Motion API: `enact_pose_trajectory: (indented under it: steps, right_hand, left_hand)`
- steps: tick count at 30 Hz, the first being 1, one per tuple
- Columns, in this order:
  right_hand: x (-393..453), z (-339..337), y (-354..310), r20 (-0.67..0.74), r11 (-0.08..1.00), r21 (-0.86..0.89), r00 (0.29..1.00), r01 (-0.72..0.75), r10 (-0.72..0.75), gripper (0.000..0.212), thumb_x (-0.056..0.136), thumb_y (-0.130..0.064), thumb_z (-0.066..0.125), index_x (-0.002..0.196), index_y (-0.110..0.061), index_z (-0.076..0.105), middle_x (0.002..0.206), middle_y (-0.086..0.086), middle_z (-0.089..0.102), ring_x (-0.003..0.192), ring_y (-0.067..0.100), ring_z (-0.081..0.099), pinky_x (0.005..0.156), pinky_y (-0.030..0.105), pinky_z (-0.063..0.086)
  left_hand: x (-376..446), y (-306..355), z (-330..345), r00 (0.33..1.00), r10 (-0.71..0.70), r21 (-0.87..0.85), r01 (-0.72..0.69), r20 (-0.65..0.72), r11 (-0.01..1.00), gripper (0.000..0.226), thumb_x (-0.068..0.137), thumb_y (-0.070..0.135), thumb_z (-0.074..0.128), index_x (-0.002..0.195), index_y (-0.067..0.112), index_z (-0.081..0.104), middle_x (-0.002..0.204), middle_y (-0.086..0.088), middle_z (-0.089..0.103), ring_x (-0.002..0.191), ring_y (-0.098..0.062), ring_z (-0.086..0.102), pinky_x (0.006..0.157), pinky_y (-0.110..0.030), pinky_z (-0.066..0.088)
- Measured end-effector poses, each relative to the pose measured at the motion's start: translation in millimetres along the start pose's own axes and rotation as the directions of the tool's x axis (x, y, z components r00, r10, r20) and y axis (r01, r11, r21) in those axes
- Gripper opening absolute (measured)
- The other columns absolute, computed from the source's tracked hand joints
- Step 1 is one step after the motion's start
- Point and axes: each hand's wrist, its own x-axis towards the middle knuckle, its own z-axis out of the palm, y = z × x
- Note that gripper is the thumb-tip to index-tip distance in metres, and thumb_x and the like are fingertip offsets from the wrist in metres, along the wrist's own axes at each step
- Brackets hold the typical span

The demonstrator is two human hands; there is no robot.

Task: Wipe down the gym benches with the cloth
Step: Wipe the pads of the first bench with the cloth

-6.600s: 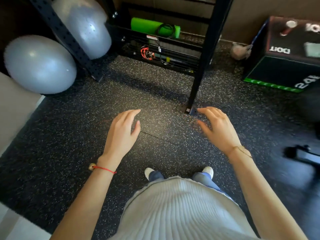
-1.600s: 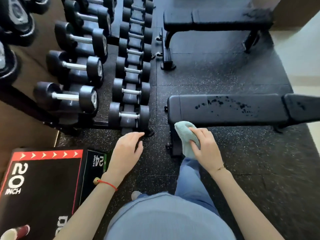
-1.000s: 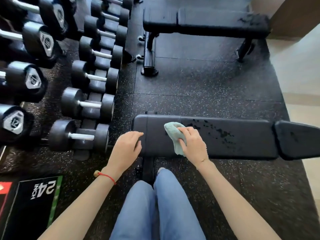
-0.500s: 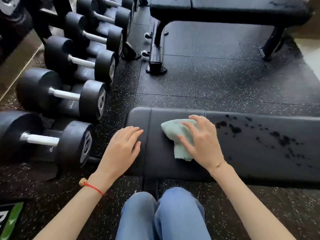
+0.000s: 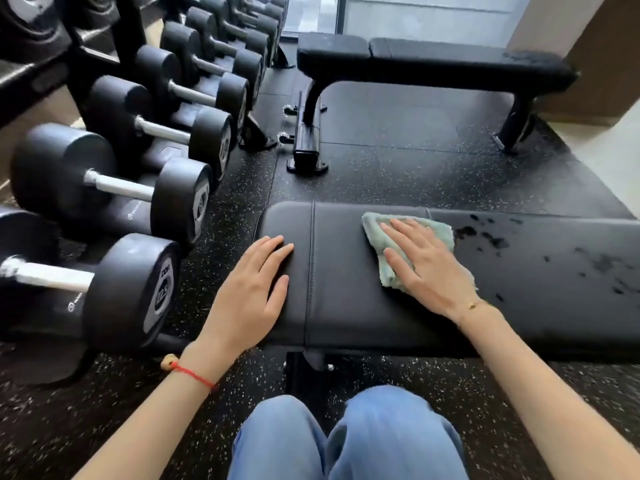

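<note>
A black padded bench runs across the view right in front of me, with dark wet spots on its right part. A pale green cloth lies spread on the pad, and my right hand presses flat on it with straight fingers. My left hand rests flat on the bench's left end, palm down, holding nothing. A second black bench stands farther back, with a smudge near its right end.
A rack of black dumbbells lines the left side, close to the near bench's left end. Speckled rubber floor separates the two benches. A beige wall and pale floor lie at the right. My knees in jeans are below.
I have come down closer to the near bench. My right hand has flattened the cloth on the pad and shifted it right toward the wet spots. My left hand has settled on the pad's left end.
</note>
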Motion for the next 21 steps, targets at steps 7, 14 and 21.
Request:
enact_pose_trajectory:
  steps: [7,14,21]
  right_hand:
    - [-12,22,-71,0.065,0.971,0.022,0.969,0.237,-0.238,0.052,0.099,-0.046,0.023,0.148,-0.03,0.029,0.156,-0.014,0.023,0.146,0.004,0.012,0.12,0.028,0.004]
    - [36,4,5,0.04,0.998,-0.039,0.998,-0.042,0.043,0.068,0.089,-0.058,0.026,0.148,-0.026,0.028,0.157,-0.004,0.024,0.147,0.014,0.013,0.121,0.036,0.006]
    - [-33,10,-55,0.126,0.953,0.042,0.945,0.3,-0.303,0.05,0.101,-0.042,0.03,0.15,-0.034,0.022,0.158,-0.015,0.015,0.147,0.005,0.005,0.12,0.029,0.0]
  left_hand:
    - [0,-4,6,1.0,-0.007,-0.023,0.007,-0.005,1.0,0.053,0.097,0.036,0.035,0.144,0.014,0.046,0.153,-0.001,0.039,0.146,-0.016,0.027,0.12,-0.037,0.021]
    - [-4,2,5,0.997,-0.068,-0.016,0.067,-0.042,0.998,0.055,0.096,0.039,0.033,0.143,0.015,0.048,0.153,-0.002,0.04,0.146,-0.017,0.026,0.121,-0.03,0.017]
    - [-4,2,3,0.995,-0.08,-0.018,0.079,-0.051,0.997,0.057,0.095,0.038,0.03,0.143,0.011,0.048,0.152,-0.003,0.041,0.145,-0.017,0.028,0.121,-0.032,0.018]
